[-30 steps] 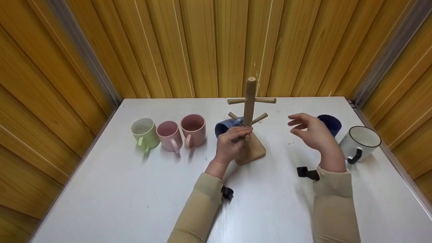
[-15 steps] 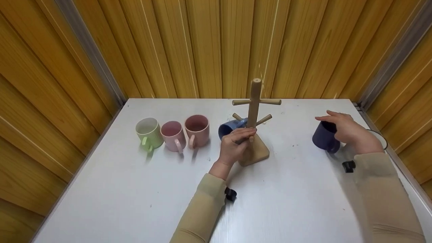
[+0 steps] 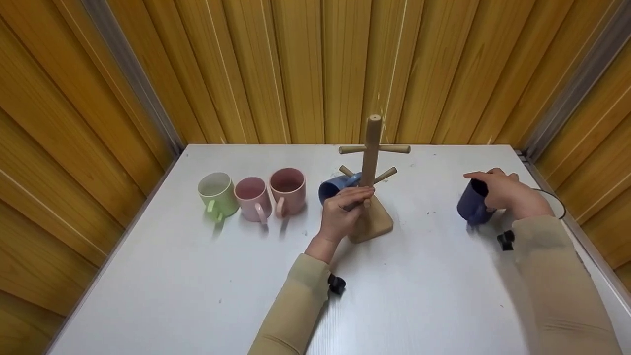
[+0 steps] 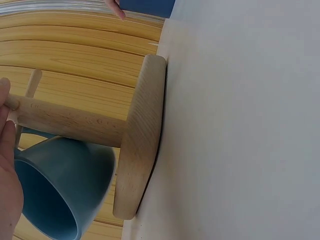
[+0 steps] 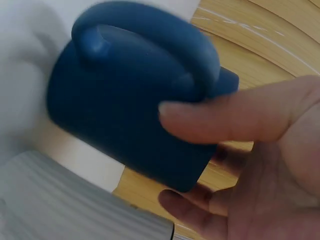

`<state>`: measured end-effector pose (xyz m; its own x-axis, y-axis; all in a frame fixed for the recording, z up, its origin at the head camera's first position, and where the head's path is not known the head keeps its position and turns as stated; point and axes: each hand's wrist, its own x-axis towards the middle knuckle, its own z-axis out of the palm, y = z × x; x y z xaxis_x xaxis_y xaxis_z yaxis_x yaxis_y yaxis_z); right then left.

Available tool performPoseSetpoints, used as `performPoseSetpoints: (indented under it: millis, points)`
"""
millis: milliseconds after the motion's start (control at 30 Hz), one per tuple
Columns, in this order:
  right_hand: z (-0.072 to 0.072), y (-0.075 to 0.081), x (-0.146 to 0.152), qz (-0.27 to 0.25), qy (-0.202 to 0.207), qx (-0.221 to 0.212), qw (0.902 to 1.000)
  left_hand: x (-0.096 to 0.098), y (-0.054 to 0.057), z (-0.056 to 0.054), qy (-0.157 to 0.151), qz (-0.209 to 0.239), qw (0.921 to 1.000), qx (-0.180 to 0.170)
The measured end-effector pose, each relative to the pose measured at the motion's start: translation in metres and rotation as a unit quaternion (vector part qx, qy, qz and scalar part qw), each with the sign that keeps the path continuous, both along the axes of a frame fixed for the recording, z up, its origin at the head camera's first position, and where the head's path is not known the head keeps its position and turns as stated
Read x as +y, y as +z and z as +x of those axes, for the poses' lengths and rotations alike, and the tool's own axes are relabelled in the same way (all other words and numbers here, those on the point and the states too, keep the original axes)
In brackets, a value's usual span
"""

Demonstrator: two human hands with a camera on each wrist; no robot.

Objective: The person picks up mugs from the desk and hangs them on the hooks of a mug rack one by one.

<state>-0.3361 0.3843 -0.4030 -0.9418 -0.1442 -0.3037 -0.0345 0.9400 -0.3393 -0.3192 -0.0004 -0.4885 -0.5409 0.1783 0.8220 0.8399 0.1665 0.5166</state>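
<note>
Navy mug grasped by the right hand, near the right edge of the white worktop.
The right hand's thumb lies along the mug's side below the handle, its fingers around by the rim; whether the base touches the worktop cannot be told. A dark-rimmed white mug, mostly hidden, sits just beyond, nearer that edge. A broad bare stretch separates the navy mug from the wooden mug tree, whose low peg the left hand grips. A blue mug hangs tilted on its left side, near a pink mug, a smaller pink mug and a green mug, all well back from the near side.
</note>
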Motion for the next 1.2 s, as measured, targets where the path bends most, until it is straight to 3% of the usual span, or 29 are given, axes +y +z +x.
performPoseSetpoints:
  millis: [333, 567, 800, 933, 1067, 1200]
  points:
    - [0.005, -0.002, -0.014, -0.023, -0.04, 0.007, 0.9989, -0.001, -0.001, 0.0, 0.006, -0.001, 1.0, 0.001]
    - [0.025, 0.001, -0.033, -0.089, -0.086, -0.003, 0.9922, -0.001, 0.0, 0.0, 0.007, -0.005, 1.0, -0.003]
    - [0.047, 0.014, -0.065, -0.137, -0.032, 0.008, 0.99, -0.002, 0.002, 0.001, 0.0, -0.007, 0.9999, -0.015]
    - [0.057, 0.022, -0.085, -0.159, 0.01, 0.032, 0.9868, -0.006, 0.009, 0.003, 0.001, -0.045, 0.9982, -0.038]
    - [0.064, 0.027, -0.101, -0.198, 0.032, 0.039, 0.979, -0.014, 0.028, 0.008, -0.004, -0.115, 0.9884, -0.099]
    - [0.068, 0.028, -0.114, -0.234, 0.05, 0.031, 0.9703, -0.025, 0.052, 0.018, -0.012, -0.193, 0.9626, -0.19]
